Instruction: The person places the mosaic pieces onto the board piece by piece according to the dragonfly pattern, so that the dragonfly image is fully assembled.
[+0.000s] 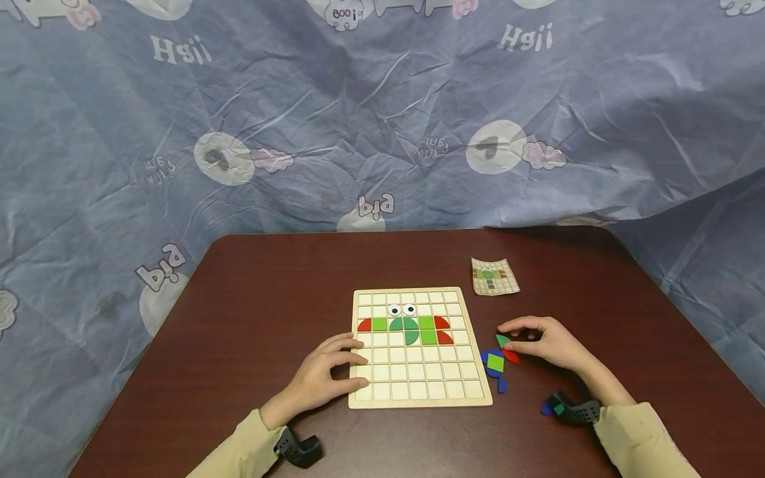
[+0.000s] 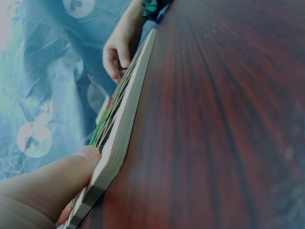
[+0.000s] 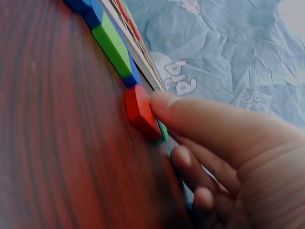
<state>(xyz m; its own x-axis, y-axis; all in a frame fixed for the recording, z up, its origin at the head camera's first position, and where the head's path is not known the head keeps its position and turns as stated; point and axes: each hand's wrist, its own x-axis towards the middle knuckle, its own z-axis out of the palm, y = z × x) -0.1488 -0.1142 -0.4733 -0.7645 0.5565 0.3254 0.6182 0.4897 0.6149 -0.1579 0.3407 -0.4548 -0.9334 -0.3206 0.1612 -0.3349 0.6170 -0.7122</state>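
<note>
My left hand [image 1: 319, 375] rests along the left edge of a pale wooden grid board [image 1: 399, 392], fingertips on its rim. In the left wrist view, the thumb [image 2: 71, 176] presses on that edge. On the board lie green squares [image 1: 427, 330], dark green quarter circles [image 1: 411, 336], red quarter circles [image 1: 442, 323] and two eye pieces [image 1: 409, 310]. Right of the board, my right hand [image 1: 546, 342] reaches down with thumb and index finger apart around a dark green piece [image 1: 502, 340]. The thumb is right at a red piece [image 3: 140, 112] beside it.
Next to the board's right edge lie a light green square [image 1: 495, 362] and several blue pieces [image 1: 502, 384]. Another blue piece [image 1: 546, 409] shows by the right wrist's black camera [image 1: 574, 408]. A pattern card [image 1: 495, 277] lies behind, and a printed cloth [image 1: 358, 99] hangs past the brown table [image 1: 281, 285].
</note>
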